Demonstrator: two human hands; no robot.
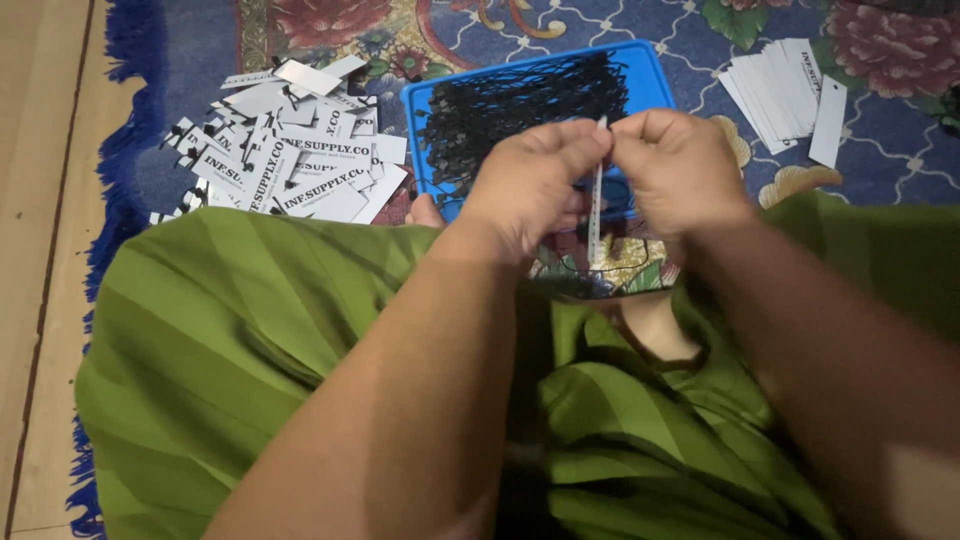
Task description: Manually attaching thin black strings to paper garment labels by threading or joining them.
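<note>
My left hand (530, 180) and my right hand (680, 165) meet above my lap, both pinching one white paper tag (596, 205) seen edge-on, its top end between the fingertips. A black string seems to be at the tag's top, but it is too small to make out. Just beyond my hands lies a blue plastic tray (655, 75) heaped with black strings (520, 100).
A pile of white printed tags with black strings (290, 160) lies on the floral carpet (880, 130) at the left. A neat stack of plain white tags (785, 90) sits at the upper right. My crossed legs in green cloth (230, 330) fill the foreground. Wooden floor (40, 200) borders the carpet.
</note>
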